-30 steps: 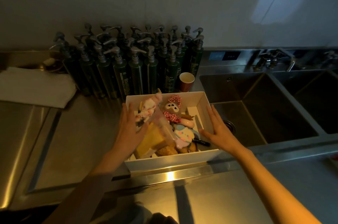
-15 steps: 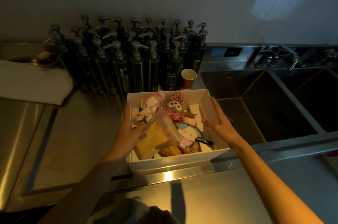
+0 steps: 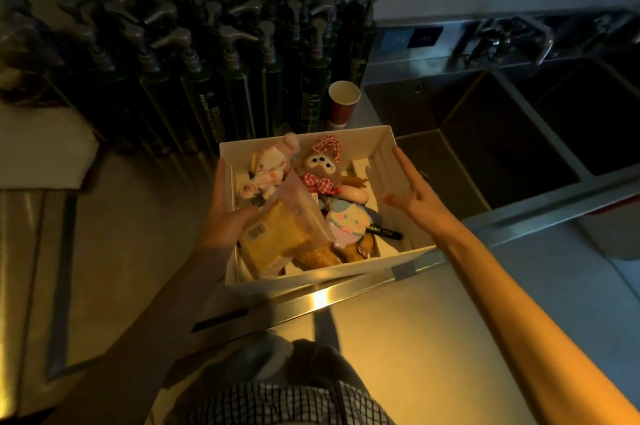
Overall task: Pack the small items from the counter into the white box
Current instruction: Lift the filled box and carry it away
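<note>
The white box sits at the counter's front edge, left of the sink. It holds a brown plush with a red checked bow, a pink-and-white plush, a pastel round toy, a yellow packet in clear wrap, a brown plush and a black tag. My left hand clasps the left wall, fingers outside and thumb inside against the packet. My right hand straddles the right wall, fingers straight along the outside and thumb inside.
Several dark green pump bottles stand in rows behind the box, with a red paper cup beside them. A steel double sink with a tap lies to the right. A folded white cloth rests at the left.
My right thumb has come over the right wall into the box. My left hand has slid from above the contents onto the left wall. The view has tipped further down.
</note>
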`<action>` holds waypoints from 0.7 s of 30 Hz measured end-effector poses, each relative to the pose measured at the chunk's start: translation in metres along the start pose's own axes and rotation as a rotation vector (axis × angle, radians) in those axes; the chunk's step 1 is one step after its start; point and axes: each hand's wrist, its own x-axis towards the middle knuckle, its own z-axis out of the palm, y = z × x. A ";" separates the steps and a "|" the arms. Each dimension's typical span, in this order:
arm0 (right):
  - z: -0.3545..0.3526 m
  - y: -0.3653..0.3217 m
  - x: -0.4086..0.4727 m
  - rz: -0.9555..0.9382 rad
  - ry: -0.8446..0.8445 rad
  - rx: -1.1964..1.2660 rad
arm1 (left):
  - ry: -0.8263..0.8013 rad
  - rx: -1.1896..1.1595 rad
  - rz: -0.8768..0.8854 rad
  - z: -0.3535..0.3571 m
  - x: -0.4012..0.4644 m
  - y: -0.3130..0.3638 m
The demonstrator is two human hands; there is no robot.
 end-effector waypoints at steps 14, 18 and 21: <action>0.015 0.017 -0.070 0.147 0.227 0.081 | -0.279 0.130 -0.039 0.005 0.012 0.014; 0.011 0.021 -0.096 0.197 0.332 0.080 | -0.384 0.122 -0.065 0.017 0.014 0.011; 0.012 0.024 -0.113 0.226 0.383 0.087 | -0.452 0.142 -0.048 0.025 0.015 0.008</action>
